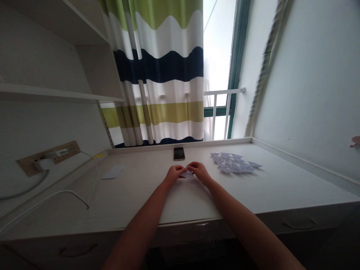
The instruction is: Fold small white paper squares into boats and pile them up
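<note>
Between my two hands, just above the white desk point(140, 202), is a small piece of folded white paper point(188, 174). My left hand point(175, 173) pinches its left side with thumb and fingertips. The fingers of my right hand point(198, 170) are closed on its upper right part. Parts of the paper are hidden behind my fingers, so its full shape does not show. To the right lies a cluster of several pointed, folded paper pieces point(234, 162), laid close together. Over on the left rests a flat stack of white paper point(113, 171).
A dark phone point(179, 153) lies beyond my hands. White cables run from a wall socket point(49, 157) across the desk's left side. A raised rim point(225, 141) borders the back, below a striped curtain point(168, 67). Shelves point(56, 92) overhang the left.
</note>
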`<state>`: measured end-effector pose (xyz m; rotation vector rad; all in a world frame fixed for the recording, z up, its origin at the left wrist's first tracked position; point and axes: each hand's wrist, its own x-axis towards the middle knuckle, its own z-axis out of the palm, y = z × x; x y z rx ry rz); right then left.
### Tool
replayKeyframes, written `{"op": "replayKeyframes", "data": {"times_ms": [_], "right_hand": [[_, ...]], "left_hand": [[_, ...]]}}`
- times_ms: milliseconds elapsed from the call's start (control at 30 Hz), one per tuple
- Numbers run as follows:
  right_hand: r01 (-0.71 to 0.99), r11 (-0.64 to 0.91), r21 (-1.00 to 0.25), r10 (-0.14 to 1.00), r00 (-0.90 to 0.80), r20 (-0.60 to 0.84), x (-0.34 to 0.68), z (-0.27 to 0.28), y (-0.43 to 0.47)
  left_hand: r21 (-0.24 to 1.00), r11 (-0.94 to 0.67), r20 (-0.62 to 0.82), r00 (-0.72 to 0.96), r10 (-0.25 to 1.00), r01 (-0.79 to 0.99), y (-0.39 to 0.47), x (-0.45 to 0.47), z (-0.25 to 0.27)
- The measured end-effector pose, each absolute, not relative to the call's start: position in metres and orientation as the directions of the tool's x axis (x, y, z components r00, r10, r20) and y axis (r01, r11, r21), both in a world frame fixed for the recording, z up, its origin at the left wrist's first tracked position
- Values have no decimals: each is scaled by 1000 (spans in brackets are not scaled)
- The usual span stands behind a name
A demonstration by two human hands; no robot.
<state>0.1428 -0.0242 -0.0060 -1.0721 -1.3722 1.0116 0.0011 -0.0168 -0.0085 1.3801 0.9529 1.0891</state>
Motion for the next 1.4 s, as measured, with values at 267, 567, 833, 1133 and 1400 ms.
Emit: {"op": "replayKeyframes", "data": {"times_ms": [267,567,833,1133,1400], "right_hand": [[117,223,-968,975,-23,222,144,-6,-24],[262,270,-926,961,-21,274,145,-8,-22],[411,379,-829,909,3,417,142,-9,-23],[268,383,-884,922,-61,381,143,-14,-16],[364,342,-866,929,4,369,142,-13,-18]], "left_hand": [[998,-56,64,215,975,-40,-20,2,-6],[998,11,2,230,973,-57,-21,0,-5],[996,46,-29,211,977,-76,-23,1,-3],[988,93,-67,204,977,-122,-22,0,-2],[993,91,-75,196,978,-75,-28,1,4]]}}
